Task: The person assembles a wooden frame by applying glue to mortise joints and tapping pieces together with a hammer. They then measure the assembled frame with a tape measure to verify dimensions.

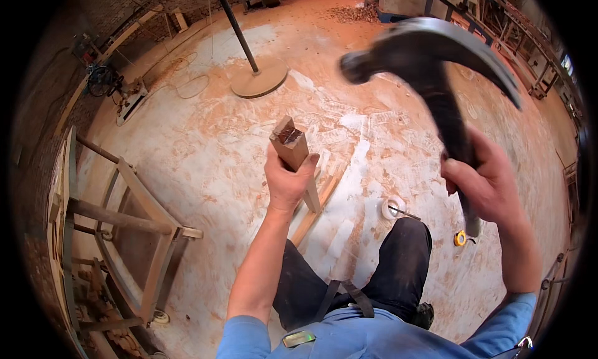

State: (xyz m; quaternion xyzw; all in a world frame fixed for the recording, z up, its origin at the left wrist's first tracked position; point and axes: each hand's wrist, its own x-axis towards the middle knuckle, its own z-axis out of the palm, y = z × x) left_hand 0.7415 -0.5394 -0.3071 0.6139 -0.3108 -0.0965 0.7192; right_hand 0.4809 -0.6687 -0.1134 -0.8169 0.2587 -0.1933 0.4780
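1. While the left hand (pixel 288 183) grips a squared wooden piece (pixel 293 152) near the middle of the frame, its thumb along the right face, the right hand (pixel 486 178) holds a claw hammer (pixel 445 97) aloft at upper right.
2. Right hand closed firmly round the lower handle. Hammer head well apart from the wood, claw curving toward the right of the frame; outline somewhat blurred.
3. Left hand curled snugly about the piece, just below its upper end. That end tilts up and shows an open notch between raised sides, dark brown within; whether coating, stain or shadow, cannot tell.
4. Progress, as judged: notch looks already cut. No second part sits in it, and the hammer touches nothing, so the hammering seems unfinished; how much is left cannot be told.
5. Below the left hand, a timber strip (pixel 306 227) lies aslant on the dusty floor (pixel 398 147). Near the right knee (pixel 411 240), lower centre-right, a round white item (pixel 389 207) with a dark stick against it; farther right, a yellow tape measure (pixel 460 239).
6. Left edge: a large wooden frame (pixel 159 262). Upper centre-left: a dark pole (pixel 237 29) on a round base (pixel 258 80).
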